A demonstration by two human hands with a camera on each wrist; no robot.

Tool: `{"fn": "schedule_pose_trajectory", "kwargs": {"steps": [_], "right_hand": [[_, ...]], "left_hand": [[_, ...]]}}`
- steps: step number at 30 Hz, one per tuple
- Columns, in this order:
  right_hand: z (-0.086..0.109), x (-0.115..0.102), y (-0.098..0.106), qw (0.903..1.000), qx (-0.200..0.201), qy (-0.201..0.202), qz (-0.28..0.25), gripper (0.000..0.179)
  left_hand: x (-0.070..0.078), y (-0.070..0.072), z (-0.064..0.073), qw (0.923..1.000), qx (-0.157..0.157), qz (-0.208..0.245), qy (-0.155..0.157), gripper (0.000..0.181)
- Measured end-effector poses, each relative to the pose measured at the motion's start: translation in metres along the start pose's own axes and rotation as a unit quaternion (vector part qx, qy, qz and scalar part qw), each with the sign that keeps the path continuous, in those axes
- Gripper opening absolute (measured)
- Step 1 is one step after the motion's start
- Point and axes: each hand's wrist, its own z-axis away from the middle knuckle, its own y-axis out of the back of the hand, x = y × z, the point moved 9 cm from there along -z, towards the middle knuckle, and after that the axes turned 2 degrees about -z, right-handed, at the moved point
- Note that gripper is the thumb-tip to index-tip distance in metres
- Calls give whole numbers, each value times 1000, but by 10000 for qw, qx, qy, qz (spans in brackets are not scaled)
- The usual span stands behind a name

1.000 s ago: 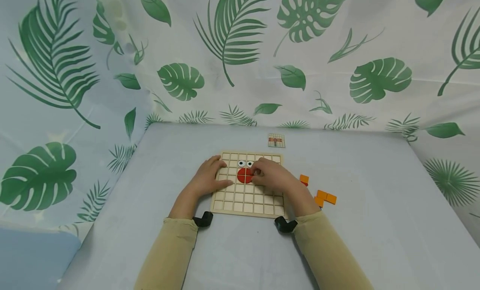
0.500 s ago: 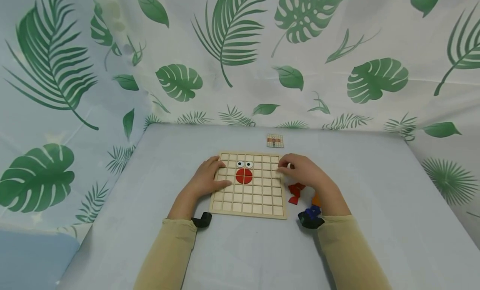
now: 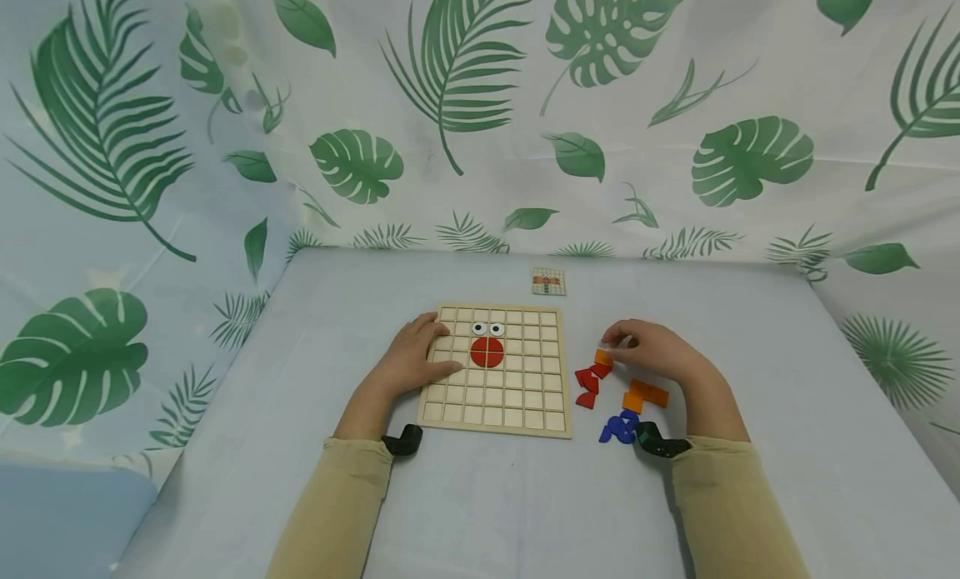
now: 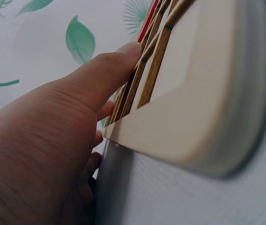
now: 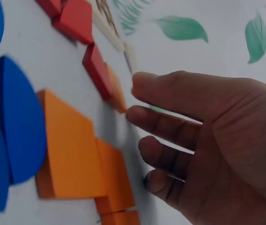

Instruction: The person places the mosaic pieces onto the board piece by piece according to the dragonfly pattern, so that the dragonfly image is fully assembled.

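In the head view, my left hand (image 3: 408, 356) rests on the left side of a wooden grid board (image 3: 515, 397). Its thumb (image 4: 107, 70) lies over the grid in the left wrist view. Two round eye tiles (image 3: 488, 329) and a red circle made of quarter tiles (image 3: 487, 352) sit in the board. To the board's right, my right hand (image 3: 652, 350) is over an orange tile (image 3: 603, 357) beside several red tiles (image 3: 588, 381). Seen from the right wrist, the thumb and fingertips are slightly parted, close to that orange tile (image 5: 116, 89).
Further orange tiles (image 3: 647, 394) and several blue curved tiles (image 3: 619, 426) lie on the white table, below the right hand. Beyond the board is a small patterned card (image 3: 549, 282). A leaf-print cloth (image 3: 637, 179) hangs along the back.
My right hand has left the red circle and moved right, off the board, to the loose tiles. The left hand has kept its place on the board.
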Motion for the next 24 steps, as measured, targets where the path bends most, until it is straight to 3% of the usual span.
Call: {"fn": "schedule_pose_trajectory", "kwargs": {"steps": [6,14,24], "right_hand": [[0,7,-4,9999,-102,25,-78,30],[-1,10,-7,9999,-115,25,-17,27],[-5,11,-8,9999,-117,26,48,25]], "left_hand": [[1,1,1,10000,-15,40,-31,66],[-2,-1,0,9998,-171,-17,138,93],[-5,-4,0,9994,-253,29,213,97]]}}
